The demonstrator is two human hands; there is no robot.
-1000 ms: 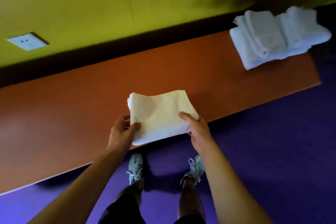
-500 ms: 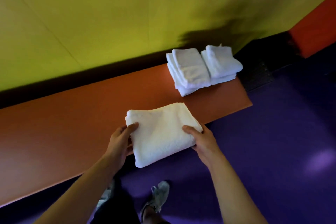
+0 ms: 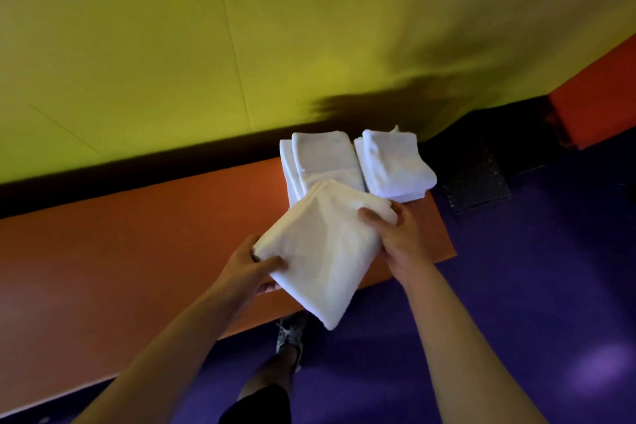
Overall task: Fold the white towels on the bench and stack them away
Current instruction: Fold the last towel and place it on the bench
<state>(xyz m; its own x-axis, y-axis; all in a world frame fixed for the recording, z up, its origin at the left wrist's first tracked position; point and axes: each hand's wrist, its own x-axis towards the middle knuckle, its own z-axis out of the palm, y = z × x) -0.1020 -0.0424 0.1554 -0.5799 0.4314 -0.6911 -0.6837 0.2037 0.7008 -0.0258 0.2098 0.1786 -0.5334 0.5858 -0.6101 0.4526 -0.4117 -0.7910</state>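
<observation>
A folded white towel [image 3: 323, 251] is held up above the orange bench [image 3: 137, 251], tilted with one corner pointing down. My left hand [image 3: 251, 268] grips its left edge, thumb on top. At the towel's right edge, my right hand [image 3: 395, 234] holds on with fingers curled around it. Just beyond, at the bench's right end, sit two stacks of folded white towels: the left stack [image 3: 320, 158], partly hidden by the held towel, and the right stack [image 3: 395, 165].
A yellow-green wall [image 3: 241, 45] rises behind the bench, with a dark gap along its base. Purple floor [image 3: 516, 286] lies to the right, with a dark floor grate [image 3: 476, 182]. An orange block [image 3: 595, 107] stands at far right. My shoe [image 3: 290, 334] shows below.
Both hands lifted the folded towel off the bench and carried it right, toward the stacks. The towel turned so that one corner hangs down. The view swung right.
</observation>
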